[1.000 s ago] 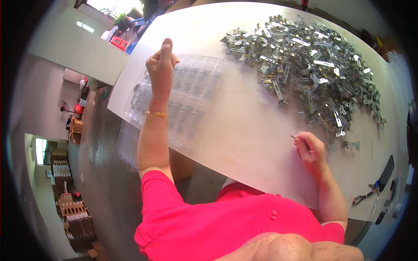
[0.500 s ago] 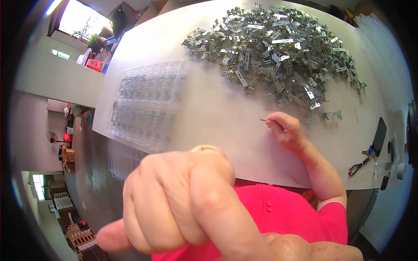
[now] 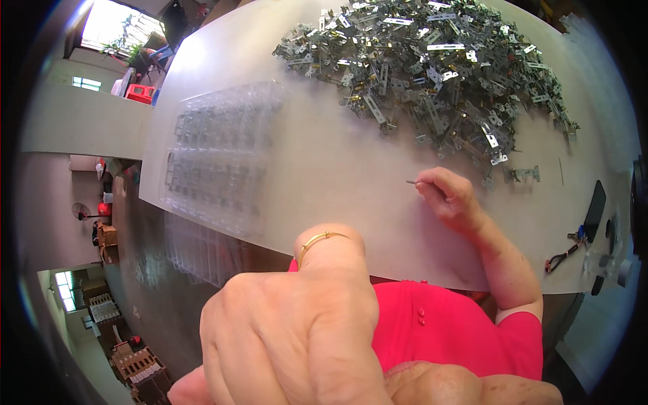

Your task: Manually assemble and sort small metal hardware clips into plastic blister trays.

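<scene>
My left hand [image 3: 290, 331] is raised very close to the camera, its back toward me and a gold bracelet [image 3: 325, 236] round the wrist. Its fingers run past the lower edge, so the tips and anything they touch are hidden. Over the white table [image 3: 337, 182], my right hand [image 3: 451, 196] is closed in a pinch on a thin, dark metal rod [image 3: 411, 181], which sticks out to the left. Beyond it spreads a large heap of small metal brackets [image 3: 432, 74]. One bracket [image 3: 523, 174] lies apart, to the right of that hand.
Clear plastic compartment trays [image 3: 226, 158] holding small parts cover the table's left side; more clear trays [image 3: 202, 250] are below its edge. At the right lie a thin needle-like piece [image 3: 561, 171], a dark phone [image 3: 595, 211] and keys on a strap [image 3: 563, 256]. Boxes [image 3: 106, 243] stand far left.
My left hand has shifted downward in the view, uncovering more of the wrist and bracelet. My right hand keeps its pinch on the rod. The whole view has tilted slightly.
</scene>
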`<state>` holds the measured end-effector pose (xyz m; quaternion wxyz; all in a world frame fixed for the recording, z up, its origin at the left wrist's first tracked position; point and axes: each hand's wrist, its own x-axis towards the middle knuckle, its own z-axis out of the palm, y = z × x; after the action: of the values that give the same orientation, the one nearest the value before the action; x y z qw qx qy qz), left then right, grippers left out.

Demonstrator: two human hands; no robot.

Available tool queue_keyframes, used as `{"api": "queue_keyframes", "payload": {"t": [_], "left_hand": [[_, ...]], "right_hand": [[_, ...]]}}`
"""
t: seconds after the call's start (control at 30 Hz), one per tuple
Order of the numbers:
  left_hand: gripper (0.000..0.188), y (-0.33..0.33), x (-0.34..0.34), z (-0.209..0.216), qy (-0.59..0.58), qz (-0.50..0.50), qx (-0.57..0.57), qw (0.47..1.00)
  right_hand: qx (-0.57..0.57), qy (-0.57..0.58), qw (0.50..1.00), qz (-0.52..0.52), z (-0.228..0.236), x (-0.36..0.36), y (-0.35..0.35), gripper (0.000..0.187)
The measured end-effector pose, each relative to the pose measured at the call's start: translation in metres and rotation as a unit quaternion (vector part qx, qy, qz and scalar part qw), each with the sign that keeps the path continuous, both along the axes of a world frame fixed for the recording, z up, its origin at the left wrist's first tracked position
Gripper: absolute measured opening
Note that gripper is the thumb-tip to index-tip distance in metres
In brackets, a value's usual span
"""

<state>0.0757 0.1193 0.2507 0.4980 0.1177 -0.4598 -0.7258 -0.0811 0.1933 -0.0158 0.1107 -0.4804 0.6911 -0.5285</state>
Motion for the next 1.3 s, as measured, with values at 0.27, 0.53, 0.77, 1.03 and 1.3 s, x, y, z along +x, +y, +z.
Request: {"api": "queue_keyframes", "payload": {"t": [0.27,0.53,0.77,1.03,1.3], "left_hand": [[0.064,-0.034,0.021,-0.069,0.335,-0.124,0.043,0.933],[0.029,-0.046,0.037,-0.075,0.239,-0.194,0.024,0.951],[0.038,-0.056,-0.039,-0.051,0.779,-0.175,-0.219,0.561],[0.055,-0.068,-0.048,-0.065,0.634,0.014,-0.366,0.681],[0.044,-0.082,-0.05,-0.068,0.329,-0.272,-0.069,0.902]], "right_hand": [[0.008,0.0,1.0,0.002,0.003,0.004,0.002,0.012],[0.015,-0.006,1.0,0.004,0.004,-0.001,-0.002,0.012],[0.012,-0.023,1.0,0.005,0.0,0.004,0.003,0.012],[0.02,-0.029,0.999,0.007,0.002,0.0,-0.002,0.011],[0.008,-0.007,1.0,-0.012,-0.002,-0.005,0.001,0.01]]}}
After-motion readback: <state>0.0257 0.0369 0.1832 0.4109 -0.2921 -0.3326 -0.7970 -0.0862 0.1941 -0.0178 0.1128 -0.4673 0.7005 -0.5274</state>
